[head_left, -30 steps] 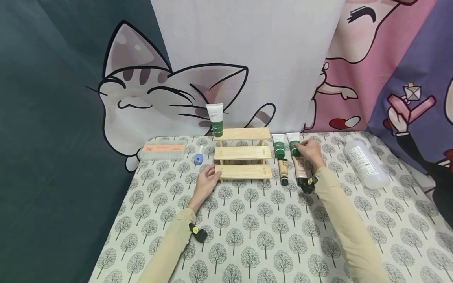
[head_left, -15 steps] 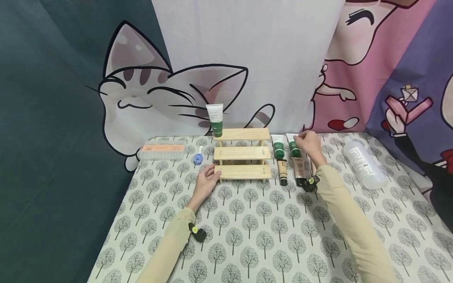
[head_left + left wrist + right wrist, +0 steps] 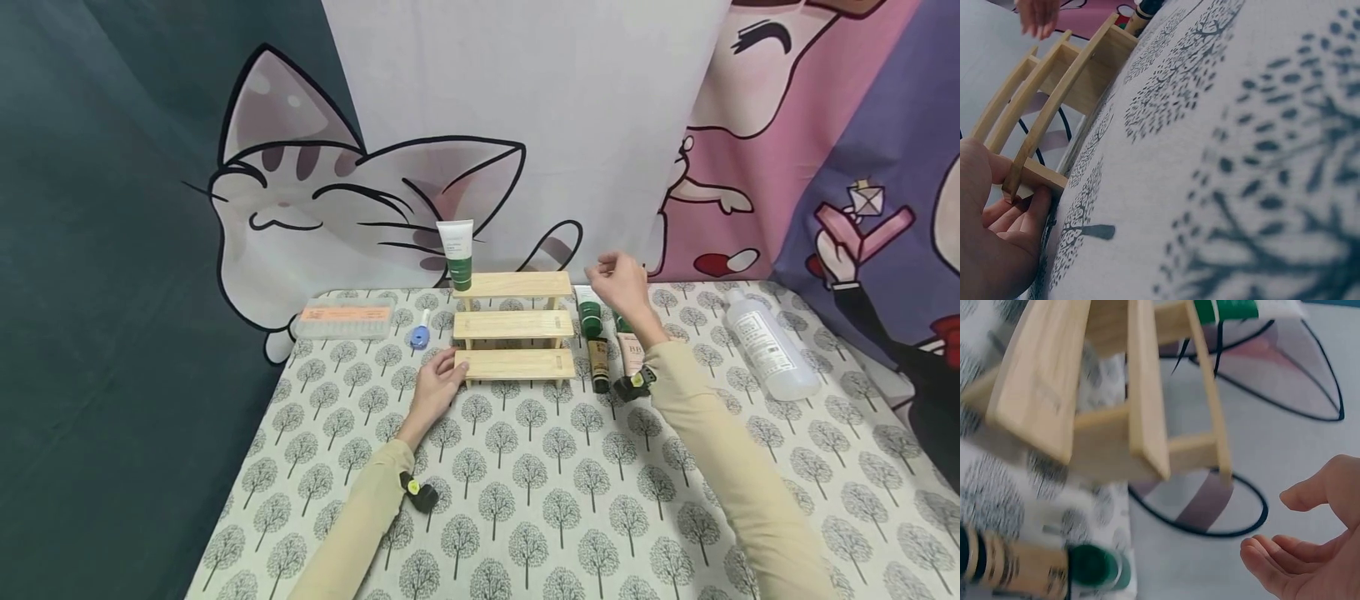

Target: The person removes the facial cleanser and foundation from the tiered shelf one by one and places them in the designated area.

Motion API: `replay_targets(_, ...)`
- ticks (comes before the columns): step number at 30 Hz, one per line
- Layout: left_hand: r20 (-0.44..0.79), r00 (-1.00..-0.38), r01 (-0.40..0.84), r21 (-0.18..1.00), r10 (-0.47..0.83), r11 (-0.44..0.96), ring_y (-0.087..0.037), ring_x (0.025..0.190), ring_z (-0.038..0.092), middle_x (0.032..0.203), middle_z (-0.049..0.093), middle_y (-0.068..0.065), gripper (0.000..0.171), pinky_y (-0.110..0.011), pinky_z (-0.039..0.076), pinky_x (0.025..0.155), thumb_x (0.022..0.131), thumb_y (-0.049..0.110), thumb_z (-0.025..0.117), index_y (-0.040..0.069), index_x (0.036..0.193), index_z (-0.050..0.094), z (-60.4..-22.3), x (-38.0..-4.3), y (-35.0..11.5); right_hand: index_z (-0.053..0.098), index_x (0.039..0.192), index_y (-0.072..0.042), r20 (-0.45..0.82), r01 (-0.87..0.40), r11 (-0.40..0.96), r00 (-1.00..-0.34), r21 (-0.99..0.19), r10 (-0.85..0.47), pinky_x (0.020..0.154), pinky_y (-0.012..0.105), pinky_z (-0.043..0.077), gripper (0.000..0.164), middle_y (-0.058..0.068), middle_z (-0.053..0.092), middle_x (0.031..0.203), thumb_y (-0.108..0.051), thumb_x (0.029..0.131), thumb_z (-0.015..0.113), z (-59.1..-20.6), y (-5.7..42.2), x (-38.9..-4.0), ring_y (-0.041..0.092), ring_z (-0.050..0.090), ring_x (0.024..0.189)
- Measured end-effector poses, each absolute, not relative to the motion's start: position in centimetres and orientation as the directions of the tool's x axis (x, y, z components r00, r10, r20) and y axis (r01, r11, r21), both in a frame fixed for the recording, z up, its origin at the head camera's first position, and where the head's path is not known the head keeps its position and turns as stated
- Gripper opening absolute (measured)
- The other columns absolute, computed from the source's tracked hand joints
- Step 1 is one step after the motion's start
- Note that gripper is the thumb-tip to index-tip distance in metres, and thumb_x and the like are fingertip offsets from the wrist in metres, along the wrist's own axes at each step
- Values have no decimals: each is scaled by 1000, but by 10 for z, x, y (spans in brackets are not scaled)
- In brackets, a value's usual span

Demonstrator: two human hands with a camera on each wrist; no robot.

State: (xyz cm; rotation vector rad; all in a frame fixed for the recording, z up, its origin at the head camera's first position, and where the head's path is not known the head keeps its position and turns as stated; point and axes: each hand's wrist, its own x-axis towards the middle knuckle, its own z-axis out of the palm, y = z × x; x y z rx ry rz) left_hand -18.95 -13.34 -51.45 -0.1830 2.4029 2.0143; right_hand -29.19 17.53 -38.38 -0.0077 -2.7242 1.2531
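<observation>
A three-tier wooden display stand (image 3: pixel 513 325) stands near the back of the table. My left hand (image 3: pixel 437 385) grips the left end of its lowest step, with the thumb over the board and fingers beneath in the left wrist view. A white and green squeeze tube (image 3: pixel 456 254) stands cap down at the left end of the top step. My right hand (image 3: pixel 624 287) is raised right of the stand; in the right wrist view, a gap shows between its thumb and fingers, with nothing there. Below it lie a green-capped tube (image 3: pixel 590 317), a gold tube (image 3: pixel 598 365) and a partly covered pink tube (image 3: pixel 630 354).
On the right lies a large translucent bottle (image 3: pixel 772 346) with a white label. Left of the stand are a blue and white small item (image 3: pixel 420 333) and a clear plastic case (image 3: pixel 345 319) with an orange label. A printed curtain (image 3: pixel 525 83) hangs behind.
My right hand has come away from the farther-right green and white tube, rising and moving left toward the stand. That tube stays lying there, mostly hidden. My left hand has kept its place.
</observation>
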Motion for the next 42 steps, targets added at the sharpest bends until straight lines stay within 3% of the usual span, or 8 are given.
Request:
replay_targets(5, -70, -994, -84, 982, -87, 169, -39, 125, 63, 137, 60, -27, 52, -39, 55, 107, 97, 15, 67, 0, 143, 51, -514, -190, -133, 54, 135, 6, 140, -90, 595, -989, -798, 38, 106, 46, 54, 46, 24, 65, 127, -21, 98, 60, -374, 153, -289, 37, 64, 117)
replay_targets(8, -76, -994, -89, 982, -85, 168, -40, 126, 62, 138, 60, -27, 53, -39, 54, 107, 97, 16, 67, -1, 144, 50, -514, -190, -133, 54, 135, 6, 149, -119, 555, -989, -824, 9, 104, 44, 56, 46, 24, 65, 128, -18, 97, 62, -368, 139, -288, 37, 64, 117)
replay_targets(14, -91, -993, -102, 979, -70, 175, -41, 129, 60, 141, 56, -30, 55, -40, 52, 109, 99, 15, 65, -3, 147, 45, -513, -191, -134, 52, 138, 4, 151, -165, 499, -986, -851, -69, 107, 42, 54, 49, 23, 63, 133, -19, 96, 64, -362, 110, -286, 35, 62, 120)
replay_targets(19, -83, -994, -95, 975, -67, 201, -44, 127, 60, 139, 56, -33, 51, -42, 53, 108, 99, 9, 64, -9, 144, 46, -488, -179, -131, 50, 139, 4, 160, -197, 465, -980, -863, -119, 108, 42, 53, 54, 21, 62, 134, -22, 96, 69, -363, 88, -286, 34, 61, 121)
replay_targets(26, -69, -994, -82, 982, -81, 169, -41, 126, 62, 138, 59, -28, 52, -41, 54, 108, 98, 15, 67, -1, 144, 50, -515, -190, -134, 46, 143, 2, 212, -257, 398, -965, -881, -154, 108, 40, 54, 62, 22, 62, 134, -21, 92, 74, -369, 59, -289, 34, 62, 123)
replay_targets(32, -81, -994, -91, 984, -68, 152, -40, 126, 62, 138, 59, -27, 52, -40, 55, 107, 97, 15, 67, 0, 144, 50, -514, -190, -134, 44, 144, 4, 195, -248, 318, -963, -915, -188, 111, 42, 52, 65, 25, 59, 138, -18, 91, 75, -374, 38, -294, 37, 60, 127)
replay_targets(42, -77, -995, -87, 985, -70, 150, -42, 127, 61, 139, 58, -29, 52, -41, 54, 108, 98, 13, 65, -1, 145, 48, -515, -191, -134, 51, 138, 2, 204, -252, 259, -958, -932, -199, 107, 38, 55, 56, 23, 63, 133, -13, 90, 77, -384, 12, -300, 35, 64, 122)
